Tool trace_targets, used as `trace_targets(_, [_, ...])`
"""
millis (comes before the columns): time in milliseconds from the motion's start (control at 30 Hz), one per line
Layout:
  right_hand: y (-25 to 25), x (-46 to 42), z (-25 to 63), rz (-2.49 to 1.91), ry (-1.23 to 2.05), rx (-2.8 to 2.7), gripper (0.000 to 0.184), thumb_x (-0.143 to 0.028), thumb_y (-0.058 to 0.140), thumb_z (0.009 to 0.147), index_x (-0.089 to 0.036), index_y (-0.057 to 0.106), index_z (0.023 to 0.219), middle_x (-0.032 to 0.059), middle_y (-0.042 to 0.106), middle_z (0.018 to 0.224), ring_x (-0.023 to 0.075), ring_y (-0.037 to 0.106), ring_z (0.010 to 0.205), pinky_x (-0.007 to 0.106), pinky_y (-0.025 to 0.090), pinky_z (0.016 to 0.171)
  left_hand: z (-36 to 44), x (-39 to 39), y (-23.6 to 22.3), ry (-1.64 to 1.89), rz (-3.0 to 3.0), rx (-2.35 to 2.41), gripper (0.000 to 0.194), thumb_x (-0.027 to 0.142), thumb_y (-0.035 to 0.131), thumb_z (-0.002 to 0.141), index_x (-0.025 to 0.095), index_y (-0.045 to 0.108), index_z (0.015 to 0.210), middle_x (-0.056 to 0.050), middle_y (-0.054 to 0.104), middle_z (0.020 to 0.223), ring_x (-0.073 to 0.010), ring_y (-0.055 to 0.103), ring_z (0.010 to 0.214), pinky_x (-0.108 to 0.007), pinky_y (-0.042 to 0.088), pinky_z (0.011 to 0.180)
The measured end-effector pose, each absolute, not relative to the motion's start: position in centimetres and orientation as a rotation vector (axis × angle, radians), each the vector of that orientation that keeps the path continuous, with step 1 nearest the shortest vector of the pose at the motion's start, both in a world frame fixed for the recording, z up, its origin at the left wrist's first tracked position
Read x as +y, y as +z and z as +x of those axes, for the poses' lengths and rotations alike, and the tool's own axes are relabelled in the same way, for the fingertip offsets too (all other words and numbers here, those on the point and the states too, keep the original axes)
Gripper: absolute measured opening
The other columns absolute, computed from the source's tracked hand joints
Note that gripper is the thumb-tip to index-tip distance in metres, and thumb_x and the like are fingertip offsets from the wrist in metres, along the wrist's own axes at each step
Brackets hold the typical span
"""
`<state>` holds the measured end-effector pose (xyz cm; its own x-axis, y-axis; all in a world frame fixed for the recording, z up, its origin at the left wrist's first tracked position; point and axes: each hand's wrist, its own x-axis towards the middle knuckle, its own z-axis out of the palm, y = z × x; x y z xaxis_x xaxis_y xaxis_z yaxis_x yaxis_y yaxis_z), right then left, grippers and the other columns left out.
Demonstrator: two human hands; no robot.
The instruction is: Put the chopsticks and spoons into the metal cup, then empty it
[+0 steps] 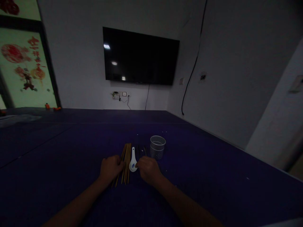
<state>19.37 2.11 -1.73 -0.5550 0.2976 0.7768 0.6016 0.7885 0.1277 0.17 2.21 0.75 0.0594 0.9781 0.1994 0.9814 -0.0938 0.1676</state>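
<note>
Several wooden chopsticks (126, 164) lie side by side on the dark blue surface, slightly fanned. My left hand (111, 168) is closed around the leftmost ones, its thumb resting along the bundle. To their right lies a white soup spoon (133, 160) with a blue mark in its bowl, handle pointing away from me. My right hand (149, 170) is closed, with a fingertip at the right edge of the spoon's bowl. Thin metal tips (145, 149) show just beyond its knuckles; what the fingers hold is hidden. A grey perforated metal cup (157, 147) stands upright beyond my right hand.
Small white bits (164, 131) are scattered on the blue surface (213, 183). A wall meets it along the right side, with a hanging black cable (195, 63). A television (140, 56) hangs on the far wall. Small orange objects (47, 106) stand at the far left.
</note>
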Motion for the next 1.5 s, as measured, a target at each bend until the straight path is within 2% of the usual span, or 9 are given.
trace_targets(167, [-1.51,1.95,19.42,-0.676,-0.475,-2.202,0.028,0.000,0.039,0.067,-0.016,0.061,0.070,0.0037,0.059,0.062,0.0137,0.052,0.059,0.024,0.040,0.057,0.34,2.04,0.82,-0.319,-2.274,-2.037,0.032,0.037,0.035,0.081,0.018,0.060,0.072,-0.008,0.068,0.075,-0.0235,0.063,0.077,-0.034,0.038,0.069])
trace_targets(433, [-1.12,1.61,19.35,-0.654,-0.460,-2.179,0.028,0.000,0.038,0.065,-0.016,0.061,0.068,0.0043,0.059,0.061,0.0144,0.052,0.057,0.025,0.040,0.054,0.46,1.70,1.04,-0.326,-2.256,-2.040,0.033,0.038,0.037,0.080,0.017,0.062,0.072,-0.010,0.069,0.076,-0.0255,0.063,0.081,-0.037,0.037,0.076])
trace_targets(733, [-1.22,1.75,19.42,-0.629,-0.473,-2.174,0.025,-0.001,0.041,0.067,-0.015,0.061,0.068,0.0039,0.059,0.060,0.0136,0.052,0.057,0.024,0.038,0.054,0.57,1.63,0.95,-0.289,-2.267,-2.040,0.036,0.040,0.037,0.081,0.015,0.062,0.080,-0.012,0.068,0.081,-0.0277,0.064,0.083,-0.040,0.038,0.078])
trace_targets(1500, [-1.58,1.90,19.40,-0.698,-0.489,-2.229,0.025,-0.001,0.042,0.068,-0.017,0.061,0.068,0.0031,0.060,0.061,0.0136,0.053,0.058,0.024,0.039,0.055,0.47,1.58,1.13,-0.210,-2.335,-1.989,0.040,0.040,0.032,0.085,0.016,0.063,0.075,-0.011,0.069,0.081,-0.0259,0.064,0.082,-0.038,0.040,0.076])
